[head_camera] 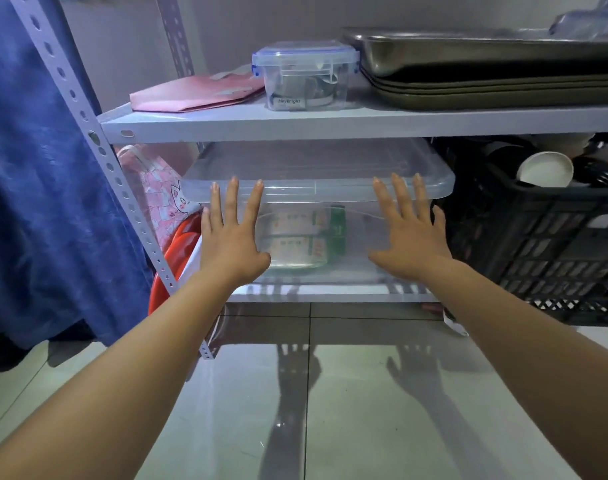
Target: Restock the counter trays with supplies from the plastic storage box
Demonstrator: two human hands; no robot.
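Reaching forward with fingers spread wide and holding nothing, the left hand (pixel 231 237) and right hand (pixel 408 233) lie flat against the front of the clear plastic storage box (pixel 316 174), which sits lidded on the lower shelf (pixel 330 296) of a grey metal rack above a glossy tiled floor (pixel 330 393). Inside the box, green and white packets (pixel 304 233) show through the wall. Beside it stand a black crate (pixel 552 251) with a white cup (pixel 545 169) and a pink bag (pixel 157 188), while the upper shelf (pixel 295 123) carries a small clip-lid container (pixel 304 76), a pink folder (pixel 195 93) and stacked metal trays (pixel 486 67).
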